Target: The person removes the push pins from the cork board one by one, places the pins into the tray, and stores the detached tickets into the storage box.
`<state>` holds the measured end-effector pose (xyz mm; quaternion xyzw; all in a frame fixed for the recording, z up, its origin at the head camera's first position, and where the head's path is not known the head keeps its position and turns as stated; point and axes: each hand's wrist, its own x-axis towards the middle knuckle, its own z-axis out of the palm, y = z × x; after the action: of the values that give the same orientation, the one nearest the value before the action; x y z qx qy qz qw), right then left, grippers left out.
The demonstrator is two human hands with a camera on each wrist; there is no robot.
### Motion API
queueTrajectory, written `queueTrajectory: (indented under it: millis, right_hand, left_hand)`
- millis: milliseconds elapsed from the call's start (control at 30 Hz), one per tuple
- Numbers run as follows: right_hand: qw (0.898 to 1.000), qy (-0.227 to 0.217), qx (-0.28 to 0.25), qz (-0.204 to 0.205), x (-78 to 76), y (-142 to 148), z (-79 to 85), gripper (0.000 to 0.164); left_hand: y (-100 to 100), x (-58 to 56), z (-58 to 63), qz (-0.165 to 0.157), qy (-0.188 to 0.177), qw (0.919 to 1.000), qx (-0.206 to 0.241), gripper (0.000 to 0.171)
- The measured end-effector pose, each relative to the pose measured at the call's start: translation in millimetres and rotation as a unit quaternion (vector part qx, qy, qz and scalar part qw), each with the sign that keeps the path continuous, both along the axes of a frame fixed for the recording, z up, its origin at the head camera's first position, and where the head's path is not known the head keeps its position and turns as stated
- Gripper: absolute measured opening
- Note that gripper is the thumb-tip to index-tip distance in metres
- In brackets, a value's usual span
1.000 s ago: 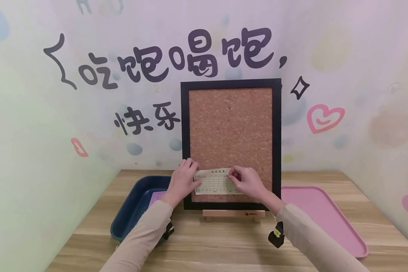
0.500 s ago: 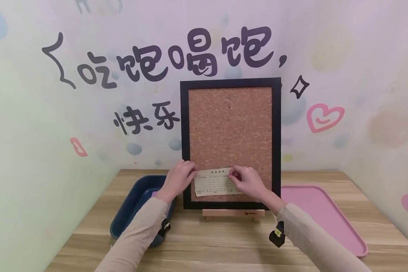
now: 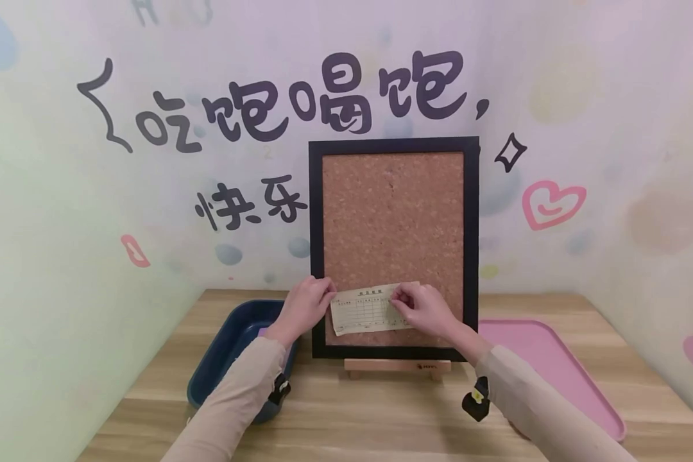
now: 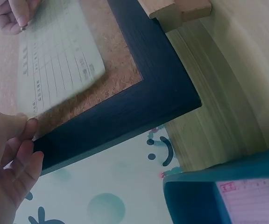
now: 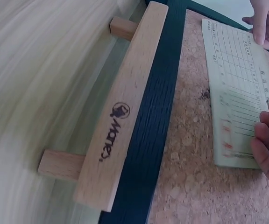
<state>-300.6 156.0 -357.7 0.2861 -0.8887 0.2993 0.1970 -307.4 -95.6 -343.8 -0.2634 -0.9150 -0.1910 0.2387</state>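
A pale printed receipt slip (image 3: 358, 314) lies across the lower part of the cork board (image 3: 393, 218), slightly tilted, its right end higher. My left hand (image 3: 307, 307) pinches its upper left corner between thumb and forefinger, as the left wrist view shows. My right hand (image 3: 430, 309) is at the slip's upper right part and pinches a tiny thumbtack (image 4: 23, 28), mostly hidden by the fingertips. Whether its point is in the cork cannot be seen. In the right wrist view the slip (image 5: 235, 93) shows red print near its right end.
The black-framed board leans on a small wooden easel (image 3: 397, 366). A dark blue tray (image 3: 208, 378) with a pink-purple paper (image 4: 253, 198) stands at left. A pink tray (image 3: 554, 372) lies at right. A patterned wall (image 3: 554, 96) rises behind.
My left hand has gone from lying over the slip's left edge to pinching its upper left corner. The slip has tilted a little; my right hand has shifted slightly right.
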Motion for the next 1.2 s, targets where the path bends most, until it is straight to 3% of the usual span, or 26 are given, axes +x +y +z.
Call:
queueTrajectory:
  millis: [167, 267, 600, 833, 1200]
  right_hand:
    - [1.0, -0.004, 0.007, -0.009, 2.7, 8.3, 1.9, 0.007]
    - [1.0, 0.002, 0.01, -0.017, 4.3, 15.8, 3.0, 0.007]
    - [0.998, 0.03, 0.04, -0.036, 9.6, 43.8, 3.3, 0.01]
    - [0.999, 0.031, 0.028, -0.033, 14.5, 64.6, 3.0, 0.01]
    - [0.998, 0.025, 0.042, -0.037, 27.6, 95.7, -6.5, 0.011]
  left_hand:
    - [-4.7, 4.5, -3.0, 0.021, -0.06, 0.9964, 0.055, 0.005]
    - [-8.7, 8.2, -3.7, 0.034, -0.075, 0.9946, 0.064, 0.005]
    - [-34.8, 20.8, -1.6, 0.043, -0.052, 0.996, 0.057, 0.006]
    - [-62.2, 33.1, 0.9, 0.059, -0.055, 0.9945, 0.066, 0.005]
    - [-107.4, 47.3, -13.4, 0.08, -0.064, 0.9893, 0.105, 0.003]
